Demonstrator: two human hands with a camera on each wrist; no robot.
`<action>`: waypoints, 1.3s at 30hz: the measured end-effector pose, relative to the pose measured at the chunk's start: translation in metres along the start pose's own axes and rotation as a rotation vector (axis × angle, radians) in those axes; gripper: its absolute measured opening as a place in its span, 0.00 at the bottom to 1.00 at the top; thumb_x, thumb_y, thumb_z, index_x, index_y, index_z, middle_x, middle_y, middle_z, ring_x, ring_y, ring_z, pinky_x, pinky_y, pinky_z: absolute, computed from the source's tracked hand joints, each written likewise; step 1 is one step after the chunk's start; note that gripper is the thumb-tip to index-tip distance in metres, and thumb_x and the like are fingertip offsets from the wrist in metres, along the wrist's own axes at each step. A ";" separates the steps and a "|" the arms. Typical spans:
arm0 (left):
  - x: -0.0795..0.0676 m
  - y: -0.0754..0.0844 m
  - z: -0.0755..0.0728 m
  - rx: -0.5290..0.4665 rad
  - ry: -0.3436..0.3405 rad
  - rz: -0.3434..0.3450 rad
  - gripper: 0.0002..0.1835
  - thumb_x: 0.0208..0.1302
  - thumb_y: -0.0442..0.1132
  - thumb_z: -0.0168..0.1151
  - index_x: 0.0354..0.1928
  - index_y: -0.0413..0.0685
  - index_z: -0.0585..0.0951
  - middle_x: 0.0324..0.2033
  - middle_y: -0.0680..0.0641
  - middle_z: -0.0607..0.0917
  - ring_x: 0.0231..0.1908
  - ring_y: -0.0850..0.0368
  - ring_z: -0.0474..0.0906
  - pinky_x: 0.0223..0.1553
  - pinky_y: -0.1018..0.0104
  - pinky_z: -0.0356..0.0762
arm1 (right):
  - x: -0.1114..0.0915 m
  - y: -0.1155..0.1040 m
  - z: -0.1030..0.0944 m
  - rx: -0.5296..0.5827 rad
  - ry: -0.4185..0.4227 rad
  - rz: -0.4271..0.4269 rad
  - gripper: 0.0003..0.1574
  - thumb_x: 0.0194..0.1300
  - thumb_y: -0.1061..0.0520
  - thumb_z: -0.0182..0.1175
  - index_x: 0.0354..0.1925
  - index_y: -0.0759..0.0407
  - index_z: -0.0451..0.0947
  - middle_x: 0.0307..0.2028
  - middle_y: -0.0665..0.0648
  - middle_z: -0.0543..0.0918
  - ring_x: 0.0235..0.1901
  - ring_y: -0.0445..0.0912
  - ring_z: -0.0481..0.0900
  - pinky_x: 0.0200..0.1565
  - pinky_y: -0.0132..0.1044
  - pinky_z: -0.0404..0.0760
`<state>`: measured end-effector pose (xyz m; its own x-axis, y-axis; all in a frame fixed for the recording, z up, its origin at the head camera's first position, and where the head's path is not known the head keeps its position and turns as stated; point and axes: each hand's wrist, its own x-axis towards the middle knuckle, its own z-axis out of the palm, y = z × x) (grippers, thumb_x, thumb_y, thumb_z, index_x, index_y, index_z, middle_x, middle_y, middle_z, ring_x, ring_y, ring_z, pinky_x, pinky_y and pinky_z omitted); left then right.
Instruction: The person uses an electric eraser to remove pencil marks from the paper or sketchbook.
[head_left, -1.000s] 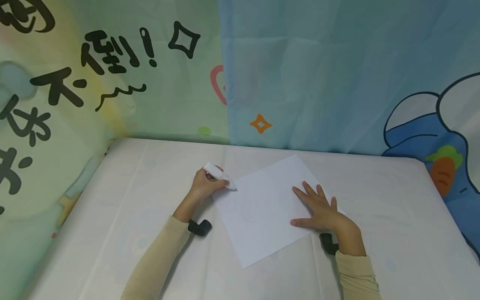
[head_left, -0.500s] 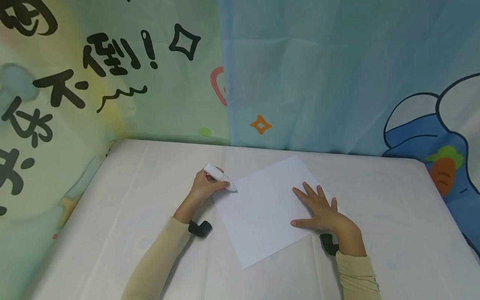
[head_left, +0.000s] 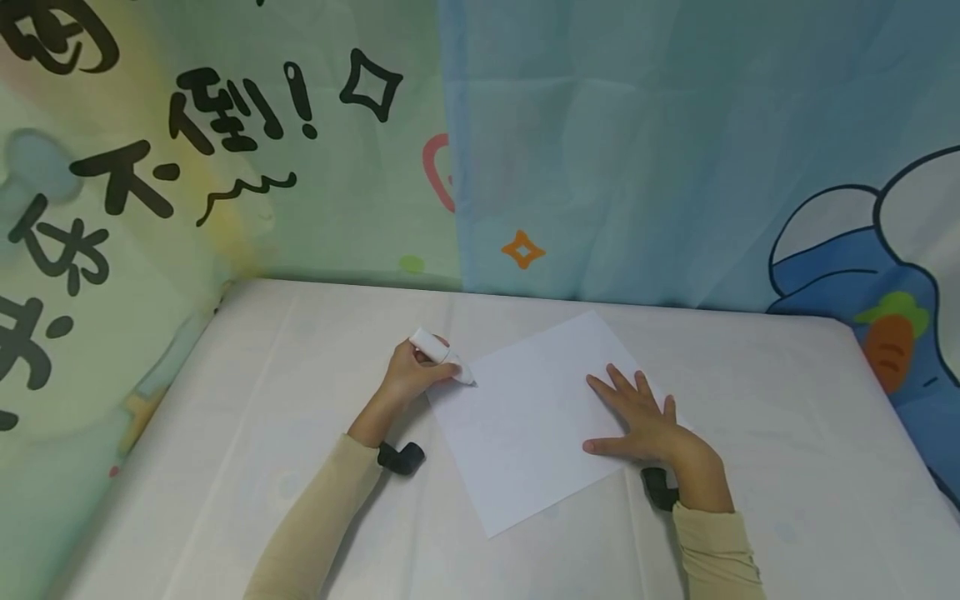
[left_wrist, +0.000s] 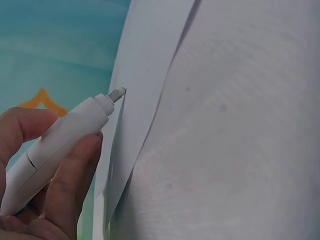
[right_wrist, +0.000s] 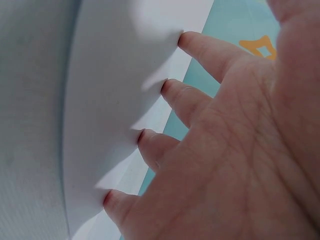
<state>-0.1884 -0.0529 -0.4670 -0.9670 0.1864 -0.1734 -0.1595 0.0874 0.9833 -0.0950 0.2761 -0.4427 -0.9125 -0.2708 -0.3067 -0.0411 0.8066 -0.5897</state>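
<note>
Clock directions refer to the head view, read from the centre of the paper (head_left: 525, 433). The paper lies turned at an angle on the table (head_left: 810, 417). The pen (head_left: 429, 342) is at 10 o'clock, tilted, its tip pointing toward 4 o'clock at the paper's surface; contact cannot be confirmed.

Handling, as judged: the pen is light, rigid and smooth. Grip the thick barrel just behind the tip. The paper is light, thin and flexible; it may slide or crease. Hold it near an edge with flat, spread fingertips.

Left hand (head_left: 408, 372): narrow grip, thumb and fingers pinching the barrel. Right hand (head_left: 647, 423): at 3 o'clock, fingers spread wide, holding nothing; four fingertips touch the paper. Thumb contact cannot be told.
</note>
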 end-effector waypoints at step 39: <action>-0.004 -0.001 -0.001 0.012 -0.002 -0.010 0.21 0.50 0.23 0.68 0.48 0.34 0.75 0.42 0.38 0.82 0.43 0.52 0.79 0.38 0.67 0.86 | 0.000 0.000 0.000 -0.004 0.004 -0.002 0.65 0.51 0.38 0.72 0.74 0.61 0.50 0.74 0.72 0.38 0.70 0.73 0.25 0.58 0.79 0.21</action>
<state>-0.1843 -0.0545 -0.4674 -0.9652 0.1870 -0.1831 -0.1666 0.1005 0.9809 -0.0954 0.2760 -0.4428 -0.9139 -0.2704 -0.3028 -0.0447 0.8084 -0.5870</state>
